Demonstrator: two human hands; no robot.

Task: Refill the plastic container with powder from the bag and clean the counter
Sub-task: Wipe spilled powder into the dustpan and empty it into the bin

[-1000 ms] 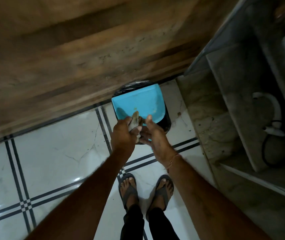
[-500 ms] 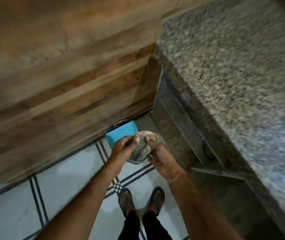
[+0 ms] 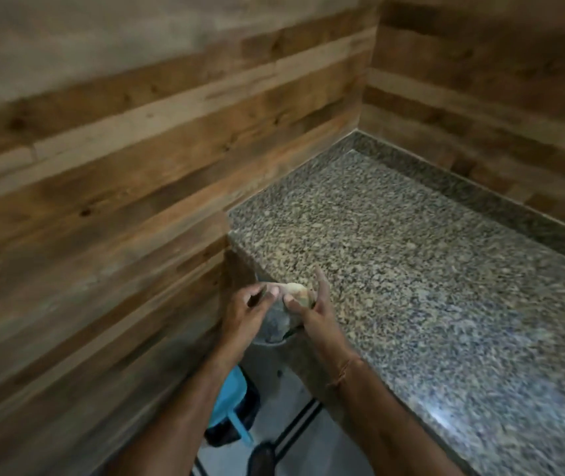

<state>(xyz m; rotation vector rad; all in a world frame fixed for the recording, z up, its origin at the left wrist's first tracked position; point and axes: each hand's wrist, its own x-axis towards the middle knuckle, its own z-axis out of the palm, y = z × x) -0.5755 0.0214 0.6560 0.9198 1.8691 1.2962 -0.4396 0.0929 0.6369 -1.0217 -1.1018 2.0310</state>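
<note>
A crumpled grey and tan cloth [image 3: 286, 309] hangs between both hands at the front left corner of the speckled granite counter [image 3: 422, 255]. My left hand [image 3: 245, 312] grips the cloth's left side with curled fingers. My right hand [image 3: 312, 310] pinches its right side between thumb and fingers, forefinger pointing up. The cloth is bunched, its lower part drooping below the counter's edge. Neither the plastic container nor the powder bag is in view.
Wood-plank walls [image 3: 109, 187] close in on the left and at the back. Down by my left forearm a bin with a blue lid [image 3: 228, 396] stands on the white tiled floor [image 3: 295, 441]. A sandalled foot [image 3: 262, 458] shows at the bottom.
The view has swung up from the floor and bin to the counter top. Both hands have risen with the cloth from above the blue lid to the counter's corner.
</note>
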